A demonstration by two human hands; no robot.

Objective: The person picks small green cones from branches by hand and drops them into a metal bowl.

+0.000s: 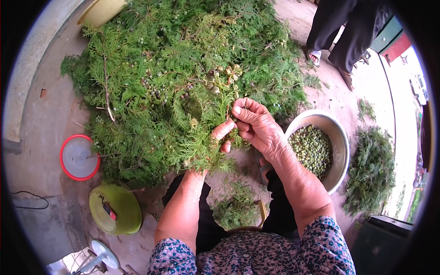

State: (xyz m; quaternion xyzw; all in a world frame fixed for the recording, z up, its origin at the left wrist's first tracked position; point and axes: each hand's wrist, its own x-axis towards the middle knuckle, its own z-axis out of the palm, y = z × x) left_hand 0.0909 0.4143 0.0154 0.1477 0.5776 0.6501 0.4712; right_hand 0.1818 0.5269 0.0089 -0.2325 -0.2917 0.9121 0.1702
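Observation:
My left hand (221, 133) is closed around a leafy green arborvitae branch (197, 144), whose flat sprays cover much of the palm and fingers. Close beside it, touching the same branch, my right hand (256, 123) has its thumb and fingertips pinched together; whatever lies between them is hidden. Pale, open seed cones (229, 75) show just beyond the hands. To the right stands a metal basin (344, 146) holding a heap of small green cones (310, 149), below the level of my right forearm.
A large pile of cut branches (137, 91) spreads ahead. At left are a red-rimmed basin (62, 158) and an upturned green tub (130, 211) with a phone (109, 210) on it. Smaller branch heap (371, 172) lies at right. Another person's legs (337, 32) stand far right.

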